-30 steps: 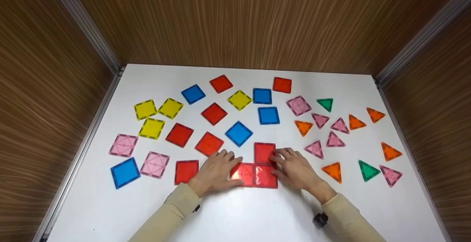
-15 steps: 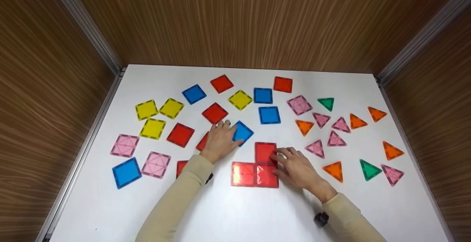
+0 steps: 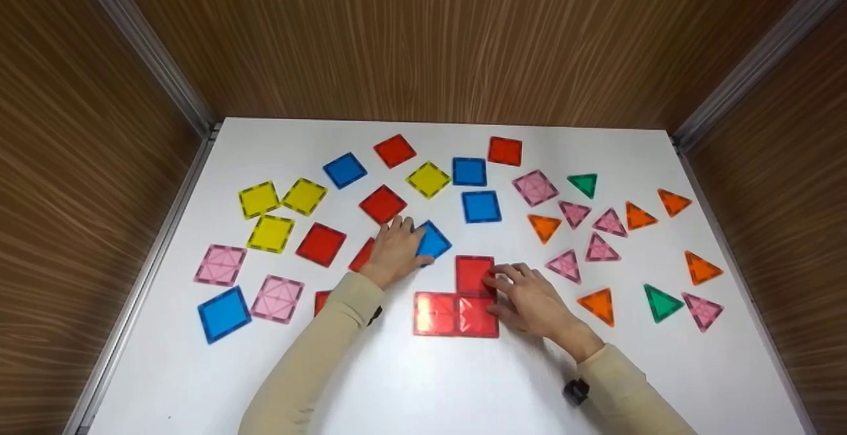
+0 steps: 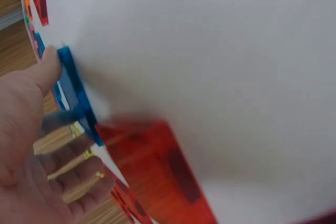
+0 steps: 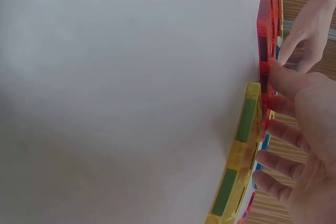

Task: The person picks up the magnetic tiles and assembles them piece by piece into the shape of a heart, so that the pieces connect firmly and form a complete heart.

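My left hand (image 3: 395, 253) pinches a blue square magnetic tile (image 3: 437, 243) between thumb and fingers; in the left wrist view the thumb lies at one corner of it. A red square tile (image 4: 152, 171) lies close beside those fingers. Fingers and thumb of my right hand (image 3: 537, 302) touch the right side of joined red square tiles: an upper tile (image 3: 472, 273), a lower right tile (image 3: 486, 322) and a lower left tile (image 3: 433, 316). These form an L flat on the white table. The right wrist view shows the right thumb along a red tile's edge.
Loose yellow (image 3: 270, 233), red (image 3: 321, 244), blue (image 3: 225, 314) and pink (image 3: 278, 298) square tiles lie at the left and back. Orange (image 3: 599, 307), pink and green (image 3: 662, 303) triangle tiles are spread at the right. Brown wood-grain panels (image 3: 423, 38) enclose the table.
My left hand has left the lower left red tile, moved away to the blue tile and taken hold of it; the tile has turned slightly. My right hand has stayed at the red tiles.
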Demonstrator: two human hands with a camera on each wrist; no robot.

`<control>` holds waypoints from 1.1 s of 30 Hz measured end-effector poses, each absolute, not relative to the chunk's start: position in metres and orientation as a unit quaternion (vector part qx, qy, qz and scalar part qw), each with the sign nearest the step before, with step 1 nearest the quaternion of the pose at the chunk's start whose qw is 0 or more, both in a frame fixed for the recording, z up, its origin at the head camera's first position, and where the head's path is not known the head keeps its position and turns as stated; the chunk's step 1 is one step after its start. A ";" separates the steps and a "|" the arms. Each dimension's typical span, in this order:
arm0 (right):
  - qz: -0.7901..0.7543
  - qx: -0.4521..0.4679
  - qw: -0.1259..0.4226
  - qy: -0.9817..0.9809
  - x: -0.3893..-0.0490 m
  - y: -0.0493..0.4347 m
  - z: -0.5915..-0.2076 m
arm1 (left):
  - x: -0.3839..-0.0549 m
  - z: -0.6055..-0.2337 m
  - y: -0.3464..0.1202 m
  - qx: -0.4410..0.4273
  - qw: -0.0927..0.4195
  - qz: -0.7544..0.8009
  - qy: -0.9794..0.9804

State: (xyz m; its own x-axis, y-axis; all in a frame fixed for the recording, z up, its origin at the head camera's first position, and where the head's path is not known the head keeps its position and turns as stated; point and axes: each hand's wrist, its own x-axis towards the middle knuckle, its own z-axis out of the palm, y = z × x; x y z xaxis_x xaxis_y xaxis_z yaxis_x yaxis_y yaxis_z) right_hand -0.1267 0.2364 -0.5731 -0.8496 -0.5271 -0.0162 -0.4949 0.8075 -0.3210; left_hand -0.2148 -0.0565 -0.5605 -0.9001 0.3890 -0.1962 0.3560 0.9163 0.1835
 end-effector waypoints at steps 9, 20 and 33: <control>-0.160 -0.262 0.045 0.951 -0.125 0.234 -0.575 | -0.198 -0.553 -0.074 0.238 0.149 0.085 0.956; -0.152 -0.261 0.046 0.952 -0.126 0.235 -0.574 | -0.185 -0.552 -0.066 0.286 0.164 0.111 0.938; -0.159 -0.267 0.049 0.949 -0.126 0.239 -0.577 | -0.169 -0.555 -0.063 0.297 0.159 0.124 0.934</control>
